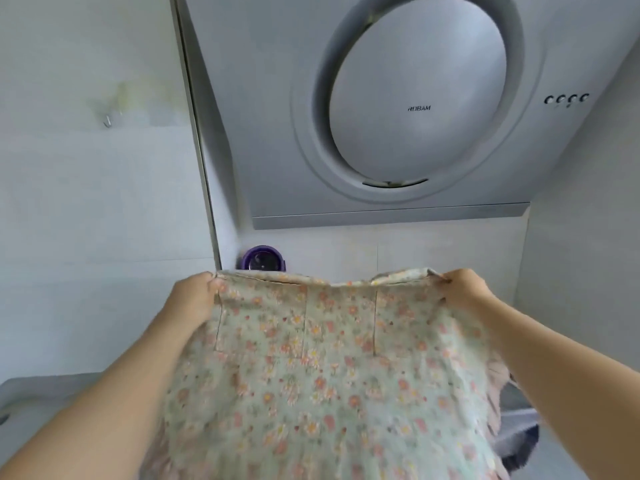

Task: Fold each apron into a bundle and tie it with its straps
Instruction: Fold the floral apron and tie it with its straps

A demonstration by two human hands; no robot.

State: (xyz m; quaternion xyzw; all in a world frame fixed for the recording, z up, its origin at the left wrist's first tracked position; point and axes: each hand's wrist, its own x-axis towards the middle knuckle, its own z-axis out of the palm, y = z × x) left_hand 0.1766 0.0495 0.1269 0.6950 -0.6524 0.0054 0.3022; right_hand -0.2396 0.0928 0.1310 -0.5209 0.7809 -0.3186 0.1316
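The upper view is filled by a grey hood, into which a large round disc marked ROBAM is set. To its left, a pale tiled wall is seen.

Below the hood, a floral apron is held up and spread wide between the two hands. Its top edge runs from one hand to the other with a slight sag in the middle. Three vertical stitched lines are seen on the cloth, and its lower part runs out of the bottom of the view.

A strip of grey surface is seen at lower left. Something dark is half hidden behind the apron's right edge; it may be cloth, but it is too blurred to be told.

The top left corner of the apron is gripped by the left hand, its fingers curled round the hem. The top right corner is pinched by the right hand.

Just behind the top edge, a purple-lidded jar is partly covered by the cloth. Four small buttons are set in the hood's right side, and a small hook is fixed to the wall.
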